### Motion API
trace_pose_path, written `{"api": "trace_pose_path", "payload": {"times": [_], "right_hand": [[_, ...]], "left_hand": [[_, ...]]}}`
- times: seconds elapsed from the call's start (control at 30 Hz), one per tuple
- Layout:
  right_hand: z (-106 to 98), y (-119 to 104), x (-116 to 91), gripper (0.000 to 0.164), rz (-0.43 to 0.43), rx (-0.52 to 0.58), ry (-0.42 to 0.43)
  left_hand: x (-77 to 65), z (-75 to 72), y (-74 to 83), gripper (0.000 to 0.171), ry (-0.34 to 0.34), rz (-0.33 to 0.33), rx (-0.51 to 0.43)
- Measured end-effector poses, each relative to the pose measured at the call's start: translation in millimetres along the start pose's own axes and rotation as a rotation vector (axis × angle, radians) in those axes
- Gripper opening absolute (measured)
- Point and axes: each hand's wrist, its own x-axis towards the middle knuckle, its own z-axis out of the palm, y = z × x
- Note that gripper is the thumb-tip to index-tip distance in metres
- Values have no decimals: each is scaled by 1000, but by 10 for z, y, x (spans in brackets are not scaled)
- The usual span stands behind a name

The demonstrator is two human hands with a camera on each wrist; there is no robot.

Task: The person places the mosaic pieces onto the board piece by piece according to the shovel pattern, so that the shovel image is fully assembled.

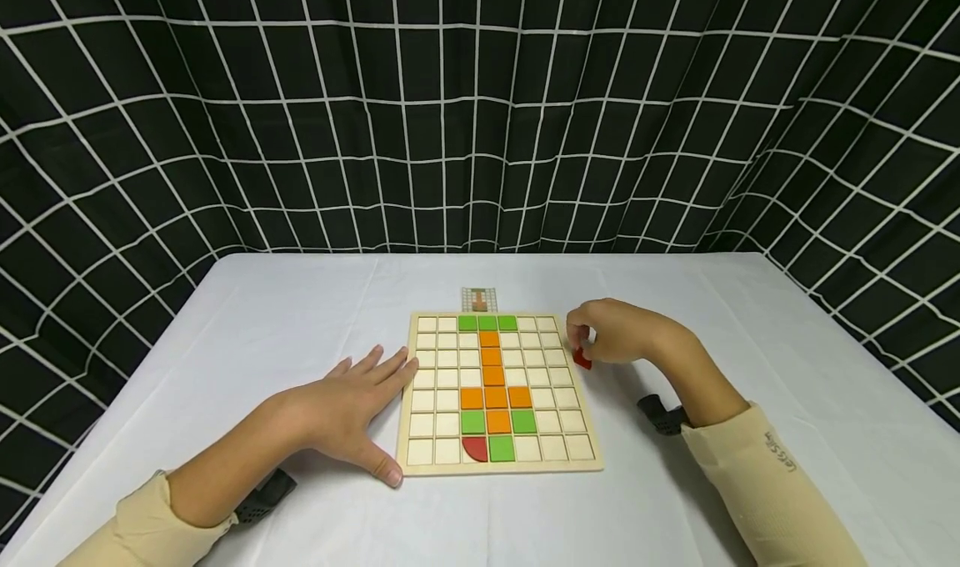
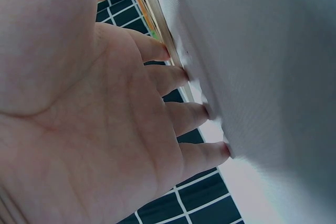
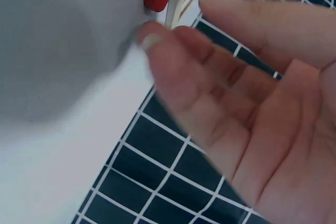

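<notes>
A square wooden grid board (image 1: 438,469) lies on the white table. Green square tiles (image 1: 502,449), orange square tiles (image 1: 492,376) and a red quarter-round tile (image 1: 476,448) sit in some of its cells. Along the board's left edge my left hand (image 1: 347,413) lies spread, its fingertips and thumb against the rim. Just past the right edge, a loose red piece (image 1: 582,358) is on the cloth, partly covered in the head view. My right hand (image 3: 231,98) is beside this piece, fingers loosely bent and thumb apart; the right wrist view shows a gap between fingertips and piece.
Behind the board's far edge lies a small printed card (image 1: 479,299) with a grid picture. White cloth covers the table (image 1: 337,300). A black curtain (image 1: 480,117) with white grid lines hangs behind and at both sides.
</notes>
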Motion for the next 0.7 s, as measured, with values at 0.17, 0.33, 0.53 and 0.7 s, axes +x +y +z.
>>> {"api": "trace_pose_path", "payload": {"times": [0.17,0.33,0.53,0.7], "right_hand": [[-7,-2,-7,21,64,-35,-43],[10,16,-4,27,133,-62,-46],[26,55,10,23,159,-84,-46],[22,59,11,23,159,-81,-48]], "left_hand": [[-4,-1,-2,136,5,10,-7],[3,4,-4,137,2,2,4],[16,15,-2,137,-2,-7,21],[14,11,-1,137,1,-7,23]]}}
